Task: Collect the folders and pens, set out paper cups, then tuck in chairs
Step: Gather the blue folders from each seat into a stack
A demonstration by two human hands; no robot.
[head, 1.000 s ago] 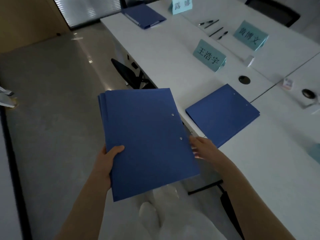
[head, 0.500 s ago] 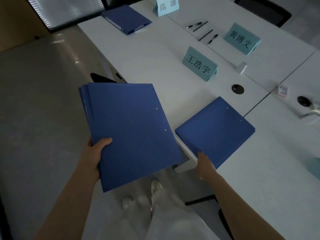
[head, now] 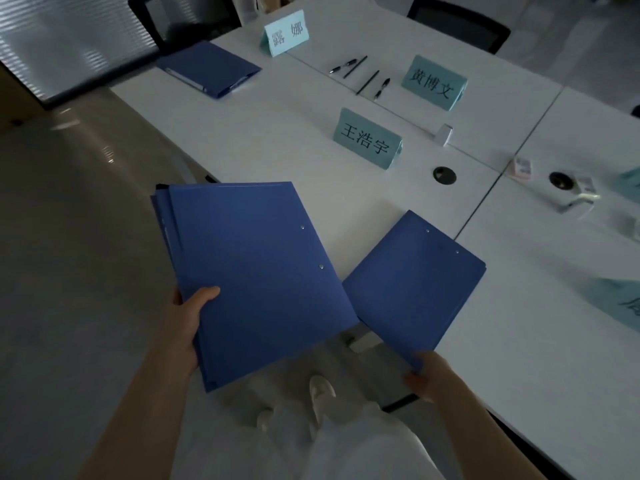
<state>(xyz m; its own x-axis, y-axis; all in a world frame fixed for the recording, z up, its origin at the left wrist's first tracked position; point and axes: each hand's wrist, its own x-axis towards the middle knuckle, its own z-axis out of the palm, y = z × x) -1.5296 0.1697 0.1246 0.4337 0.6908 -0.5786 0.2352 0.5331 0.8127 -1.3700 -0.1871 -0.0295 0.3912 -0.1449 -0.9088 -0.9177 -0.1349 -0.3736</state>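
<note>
Fingers of the left hand curled round the near corner of a stack of blue folders, thumb flat on the top cover, rest hidden beneath; fingers of the right hand pinching the near corner of a single folder, exact spread hard to tell with the cover in the way. Counter, white and long, taken as landmark: stack held off its near edge over the floor, single folder with its far part apparently still over the counter and its near corner drawn out past the edge. At the far left corner of the counter, one more folder, untouched. Toward the counter's far middle, pens scattered between three pale green name cards. Beyond the far side of the counter, two dark chairs, seemingly pulled out. Judged from this: collecting well under way, several folders gathered, one being lifted, one left; pens not yet picked up; no paper cups seen anywhere; chairs not yet tucked in.
</note>
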